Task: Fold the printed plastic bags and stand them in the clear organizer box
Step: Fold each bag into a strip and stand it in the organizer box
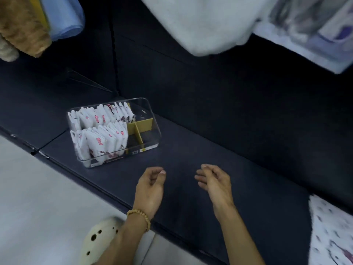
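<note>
Folded printed bags (99, 129) stand packed in two rows at the left of the clear organizer box (150, 131) on the dark cushion (191, 153), so I see my left hand (150, 185) and right hand (214, 179) loosely curled, empty, free for another.

Readable text: none anywhere in the head view.
Folded bags (99, 131): pink and dark printed motifs only, no letters legible.
Clear organizer box (150, 119): small stickers along its near lower edge, print too blurred to read.
Printed sheet (332, 232) at the right edge: purple pattern, smeared, no words discernible.
</note>
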The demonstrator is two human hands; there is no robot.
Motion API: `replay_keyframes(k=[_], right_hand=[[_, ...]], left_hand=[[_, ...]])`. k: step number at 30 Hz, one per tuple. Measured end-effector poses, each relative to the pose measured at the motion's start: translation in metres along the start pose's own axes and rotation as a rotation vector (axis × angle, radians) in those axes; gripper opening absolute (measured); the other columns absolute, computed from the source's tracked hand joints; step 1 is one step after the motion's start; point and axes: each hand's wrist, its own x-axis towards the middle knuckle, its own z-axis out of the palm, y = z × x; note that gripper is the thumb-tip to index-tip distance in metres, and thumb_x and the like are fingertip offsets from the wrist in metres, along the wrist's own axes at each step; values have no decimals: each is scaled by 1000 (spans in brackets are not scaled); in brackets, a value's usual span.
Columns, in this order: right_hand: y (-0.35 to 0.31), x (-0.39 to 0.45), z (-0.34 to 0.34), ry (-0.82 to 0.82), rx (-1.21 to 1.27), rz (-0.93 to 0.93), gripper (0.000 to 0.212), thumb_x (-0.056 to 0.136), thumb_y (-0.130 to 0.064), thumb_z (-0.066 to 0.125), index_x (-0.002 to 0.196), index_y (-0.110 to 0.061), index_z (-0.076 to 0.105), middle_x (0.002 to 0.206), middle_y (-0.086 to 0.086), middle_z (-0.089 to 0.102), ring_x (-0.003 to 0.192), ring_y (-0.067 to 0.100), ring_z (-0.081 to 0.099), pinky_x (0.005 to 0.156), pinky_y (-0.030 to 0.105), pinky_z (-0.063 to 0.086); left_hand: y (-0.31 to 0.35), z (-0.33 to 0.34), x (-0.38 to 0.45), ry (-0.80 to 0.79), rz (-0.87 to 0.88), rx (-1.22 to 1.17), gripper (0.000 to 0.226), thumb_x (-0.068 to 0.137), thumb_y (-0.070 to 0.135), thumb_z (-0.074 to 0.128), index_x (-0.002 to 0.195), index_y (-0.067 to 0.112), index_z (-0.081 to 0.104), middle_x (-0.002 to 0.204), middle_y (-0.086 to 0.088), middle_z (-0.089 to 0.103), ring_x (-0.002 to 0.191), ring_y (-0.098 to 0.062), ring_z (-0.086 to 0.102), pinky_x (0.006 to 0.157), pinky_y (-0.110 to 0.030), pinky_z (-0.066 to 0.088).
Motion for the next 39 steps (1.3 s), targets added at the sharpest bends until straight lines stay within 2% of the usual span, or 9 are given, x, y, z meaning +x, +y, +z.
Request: replay_keyframes(k=[5, 9, 14, 19, 24, 30, 33, 36, 39], right_hand=[[41, -56, -107, 224, 80, 99, 11, 96, -21, 59, 98, -23, 69, 100, -1, 73, 89, 9, 72, 82, 28, 55], [66, -97, -184, 439, 95, 124, 9, 94, -22, 61, 98, -24, 68, 100, -3, 72, 97, 13, 69, 87, 31, 54], [89, -144, -265, 632, 77, 204, 21, 93, -27, 63, 113, -22, 63, 116, -4, 65, 109, 15, 62, 99, 35, 49], [114, -173, -333, 679, -117, 251, 38, 95, -31, 60, 131, -19, 56, 128, -3, 59, 110, 11, 55, 90, 26, 39], [148, -156, -375, 615, -371, 313, 55, 94, -36, 60, 143, -19, 43, 149, 3, 42, 134, 23, 43, 110, 40, 37], [180, -104, -382, 634, -730, 358, 81, 89, -60, 55, 151, -16, 28, 161, 10, 20, 149, 26, 13, 121, 46, 13], [195, -94, -376, 670, -880, 354, 63, 89, -59, 54, 138, -20, 47, 152, 9, 33, 144, 29, 22, 116, 51, 20], [201, -95, -371, 825, -844, 209, 31, 93, -39, 61, 116, -20, 70, 139, 5, 54, 135, 30, 38, 112, 48, 26], [198, -94, -375, 848, -813, 195, 17, 94, -23, 60, 93, -16, 75, 123, 0, 65, 119, 30, 48, 102, 44, 32]], left_hand=[[-17, 49, -43, -200, -9, 122, 8, 95, 20, 58, 93, 27, 63, 102, -1, 67, 100, -20, 64, 94, -45, 51], [-29, 98, -73, -378, -8, 191, 13, 94, 17, 58, 94, 28, 64, 102, 1, 67, 99, -18, 65, 96, -45, 50], [-44, 161, -107, -567, 9, 265, 14, 95, 15, 57, 93, 27, 64, 99, 1, 67, 96, -18, 66, 96, -45, 50], [-58, 222, -138, -706, 31, 328, 12, 95, 14, 56, 94, 25, 62, 100, -2, 66, 99, -22, 65, 92, -40, 51], [-77, 263, -160, -780, 33, 411, 10, 95, 18, 58, 104, 19, 63, 105, -4, 66, 101, -21, 63, 95, -43, 50], [-89, 288, -168, -795, 49, 456, 12, 95, 17, 57, 106, 18, 62, 103, -2, 66, 99, -18, 64, 91, -36, 52], [-94, 291, -165, -786, 51, 488, 11, 96, 19, 57, 105, 20, 63, 103, 0, 66, 98, -16, 64, 90, -35, 53], [-95, 292, -162, -780, 54, 506, 10, 96, 19, 56, 104, 22, 62, 104, 0, 65, 97, -15, 64, 84, -31, 53], [-96, 291, -163, -774, 50, 519, 9, 96, 19, 56, 102, 24, 61, 105, 1, 65, 97, -15, 64, 82, -29, 52]])
